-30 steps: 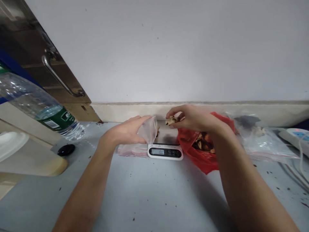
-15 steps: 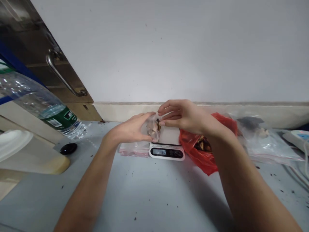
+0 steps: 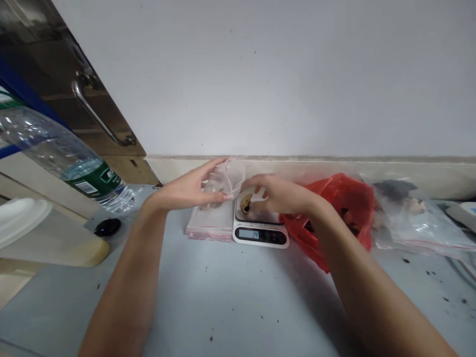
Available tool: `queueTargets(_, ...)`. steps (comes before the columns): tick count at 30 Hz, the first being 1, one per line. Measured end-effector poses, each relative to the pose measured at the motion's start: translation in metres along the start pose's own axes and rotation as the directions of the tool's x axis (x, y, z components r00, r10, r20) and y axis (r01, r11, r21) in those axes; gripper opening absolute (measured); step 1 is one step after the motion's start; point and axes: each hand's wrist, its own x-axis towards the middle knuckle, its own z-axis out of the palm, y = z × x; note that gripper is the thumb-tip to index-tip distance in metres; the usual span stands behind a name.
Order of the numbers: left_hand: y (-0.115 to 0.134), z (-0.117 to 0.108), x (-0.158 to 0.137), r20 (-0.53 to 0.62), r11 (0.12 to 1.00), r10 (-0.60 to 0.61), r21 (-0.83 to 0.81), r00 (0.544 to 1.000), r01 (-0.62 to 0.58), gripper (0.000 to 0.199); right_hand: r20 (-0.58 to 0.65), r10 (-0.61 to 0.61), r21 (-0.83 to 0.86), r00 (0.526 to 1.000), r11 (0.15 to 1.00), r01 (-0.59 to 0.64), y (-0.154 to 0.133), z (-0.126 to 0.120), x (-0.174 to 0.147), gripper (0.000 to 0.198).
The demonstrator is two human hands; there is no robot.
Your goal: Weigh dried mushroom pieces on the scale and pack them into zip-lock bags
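My left hand (image 3: 193,186) is closed on a clear plastic zip bag (image 3: 229,179), fingers behind and thumb in front; the bag's mouth gapes toward the right. My right hand (image 3: 269,191) hovers over the small white kitchen scale (image 3: 261,235), its fingers curled but apart and slightly blurred. On the scale's plate lies a brownish dried piece (image 3: 245,204), just left of my right fingers; I cannot tell whether they touch it. The scale's display is lit. Right of the scale, partly behind my right forearm, sits an open red plastic bag (image 3: 344,198) with dark dried pieces inside.
A stack of flat zip bags (image 3: 210,225) lies left of the scale. Filled clear bags (image 3: 412,218) rest at the right. To the left are a water bottle (image 3: 89,173), a black oval object (image 3: 107,227) and a whitish plastic container (image 3: 44,238). A wall (image 3: 278,89) stands behind.
My right hand has moved down from beside the zip bag to the scale plate. The zip bag in my left hand has shifted up and left, and the dried piece on the plate now shows.
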Motion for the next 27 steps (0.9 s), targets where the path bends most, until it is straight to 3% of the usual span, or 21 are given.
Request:
queueTargets(3, -0.001, 0.000, 0.000, -0.018, 0.995, -0.034, 0.094, 0.999, 0.036, 0.101, 0.170, 0.026, -0.115, 0.985, 0.993, -0.006, 0.000, 0.002, 0.001, 0.026)
queueTargets(6, -0.002, 0.005, 0.002, -0.011, 0.983, -0.033, 0.181, 0.999, 0.035, 0.094, 0.128, 0.163, -0.120, 0.978, 0.982, -0.148, 0.006, -0.005, -0.001, 0.019)
queueTargets(8, -0.005, 0.011, 0.005, 0.005, 0.973, 0.005, 0.232, 1.000, -0.006, 0.088, 0.042, 0.186, -0.053, 0.982, 0.981, -0.184, 0.011, -0.012, -0.004, 0.013)
queueTargets(12, -0.005, 0.028, 0.015, 0.061, 0.950, 0.032, 0.307, 0.998, -0.050, 0.087, -0.136, 0.148, 0.112, 0.979, 0.985, -0.134, 0.015, -0.023, -0.015, 0.006)
queueTargets(14, -0.003, 0.036, 0.020, 0.064, 0.949, 0.048, 0.309, 0.997, -0.066, 0.088, -0.131, 0.099, 0.225, 0.986, 0.972, -0.068, 0.014, -0.023, -0.019, 0.003)
queueTargets(17, 0.003, 0.043, 0.023, 0.041, 0.954, 0.082, 0.288, 0.996, -0.090, 0.082, -0.050, -0.012, 0.408, 0.999, 0.913, 0.032, 0.015, -0.019, -0.021, 0.020)
queueTargets(20, 0.005, 0.043, 0.022, 0.035, 0.955, 0.066, 0.286, 0.997, -0.073, 0.079, -0.074, 0.005, 0.470, 0.997, 0.882, 0.030, 0.022, -0.017, -0.022, 0.034)
queueTargets(24, 0.004, 0.038, 0.019, 0.019, 0.956, 0.059, 0.286, 0.998, -0.062, 0.075, -0.118, 0.229, 0.314, 0.966, 0.932, -0.183, 0.029, -0.022, -0.027, 0.031)
queueTargets(27, 0.005, 0.033, 0.017, -0.008, 0.965, 0.081, 0.250, 0.997, -0.076, 0.079, 0.006, 0.375, 0.012, 0.927, 0.927, -0.376, 0.027, -0.030, -0.036, 0.023)
